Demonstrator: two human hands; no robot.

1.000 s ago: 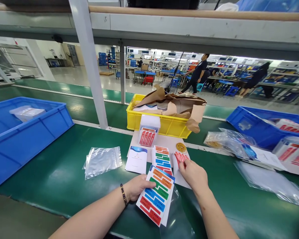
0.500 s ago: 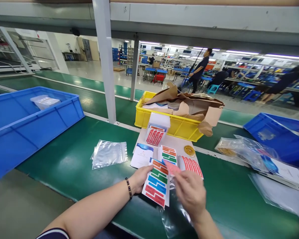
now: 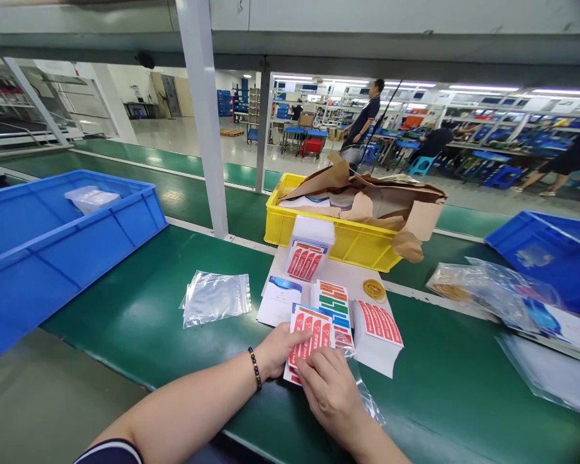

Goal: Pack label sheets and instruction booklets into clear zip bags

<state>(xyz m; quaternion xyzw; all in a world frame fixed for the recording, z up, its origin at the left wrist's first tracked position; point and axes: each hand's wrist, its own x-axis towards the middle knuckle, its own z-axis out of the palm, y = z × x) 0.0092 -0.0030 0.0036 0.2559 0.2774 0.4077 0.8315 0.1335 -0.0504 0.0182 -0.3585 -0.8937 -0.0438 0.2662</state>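
My left hand (image 3: 281, 350) grips a small stack of sticker sheets, thumb on top. A red-and-white sticker sheet (image 3: 314, 325) lies uppermost, over a sheet with coloured stripes. At the stack's lower right edge, my right hand (image 3: 329, 386) pinches the red sheet. Just beyond are a pile of multicoloured sticker sheets (image 3: 336, 299), a pile of red sticker sheets (image 3: 377, 322) and white booklets with a blue top (image 3: 280, 299). A clear plastic bag (image 3: 367, 396) lies partly hidden beneath my right hand. Behind, a translucent holder (image 3: 313, 232) has more red sheets at its front.
Clear zip bags (image 3: 217, 298) lie on the green belt (image 3: 145, 283) to the left. Blue bins (image 3: 77, 238) flank the belt, and a yellow bin (image 3: 338, 241) with torn brown paper stands behind. Rubber bands (image 3: 374, 290) sit on the board. A metal post (image 3: 203, 129) rises ahead; people are beyond.
My right hand has brought a red sheet leftward from the red pile and laid it over the striped sheets in my left hand. The view has shifted slightly.
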